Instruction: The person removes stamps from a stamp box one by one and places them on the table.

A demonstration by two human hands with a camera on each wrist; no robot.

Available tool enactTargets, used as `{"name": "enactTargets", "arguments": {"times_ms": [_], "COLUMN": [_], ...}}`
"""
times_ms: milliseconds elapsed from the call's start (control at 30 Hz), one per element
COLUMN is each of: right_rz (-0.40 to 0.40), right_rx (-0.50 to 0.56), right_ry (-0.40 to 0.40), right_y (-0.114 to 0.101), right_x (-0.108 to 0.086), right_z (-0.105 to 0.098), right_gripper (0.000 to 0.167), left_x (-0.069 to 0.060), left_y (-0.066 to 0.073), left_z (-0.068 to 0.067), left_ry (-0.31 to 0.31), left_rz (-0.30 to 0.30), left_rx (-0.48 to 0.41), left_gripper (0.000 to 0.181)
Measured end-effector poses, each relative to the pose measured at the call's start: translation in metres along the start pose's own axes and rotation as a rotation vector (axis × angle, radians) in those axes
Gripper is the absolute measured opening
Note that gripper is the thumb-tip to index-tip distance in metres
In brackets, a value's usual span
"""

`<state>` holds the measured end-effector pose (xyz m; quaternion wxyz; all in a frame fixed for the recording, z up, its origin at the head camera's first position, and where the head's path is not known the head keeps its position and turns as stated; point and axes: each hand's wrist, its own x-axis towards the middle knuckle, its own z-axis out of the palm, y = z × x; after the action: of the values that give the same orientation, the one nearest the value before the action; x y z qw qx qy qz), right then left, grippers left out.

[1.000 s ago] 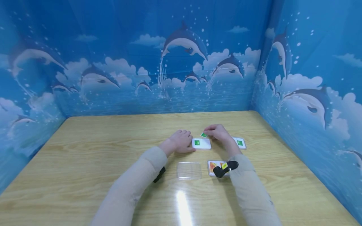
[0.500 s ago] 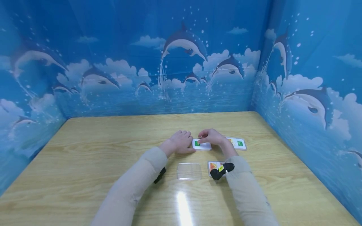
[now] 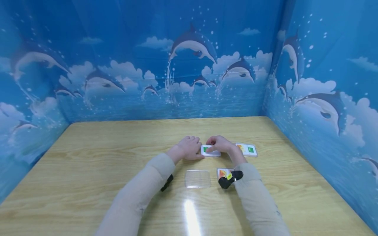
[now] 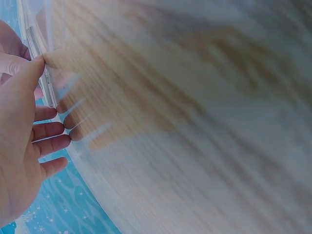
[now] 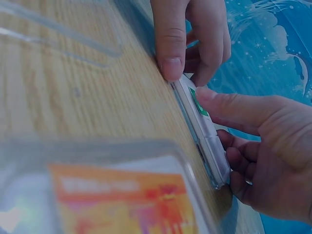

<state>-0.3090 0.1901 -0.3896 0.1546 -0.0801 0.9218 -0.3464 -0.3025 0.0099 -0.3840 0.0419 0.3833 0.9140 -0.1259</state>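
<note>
My right hand (image 3: 222, 144) covers part of the green square (image 3: 204, 149) on the white case (image 3: 214, 154).
In the right wrist view the near card (image 5: 129, 202) is blurred past reading and cut by the bottom edge, the lid (image 3: 197, 179) by the left. From my head, wrist camera (image 3: 226, 181) and sleeve (image 3: 256, 190) cover that card's right side. The far card (image 3: 246, 149) shows print too small to make out. My left hand (image 4: 22, 131) runs off its own view's left edge.
</note>
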Motion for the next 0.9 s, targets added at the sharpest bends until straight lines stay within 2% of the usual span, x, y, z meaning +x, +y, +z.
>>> {"name": "enactTargets", "arguments": {"times_ms": [533,900], "right_rz": [0.012,0.033], "right_rx": [0.001,0.039], "right_ry": [0.05,0.101], "right_y": [-0.0008,0.0024], "right_x": [-0.0001,0.0027], "right_z": [-0.0003,0.0014], "right_gripper": [0.03,0.012], "left_x": [0.0022,0.0022], "left_y": [0.0006,0.0012], "left_z": [0.0013,0.0017], "left_ry": [-0.005,0.001], "left_rz": [-0.017,-0.016], "left_rx": [-0.013,-0.003], "left_gripper": [0.067,0.067]}}
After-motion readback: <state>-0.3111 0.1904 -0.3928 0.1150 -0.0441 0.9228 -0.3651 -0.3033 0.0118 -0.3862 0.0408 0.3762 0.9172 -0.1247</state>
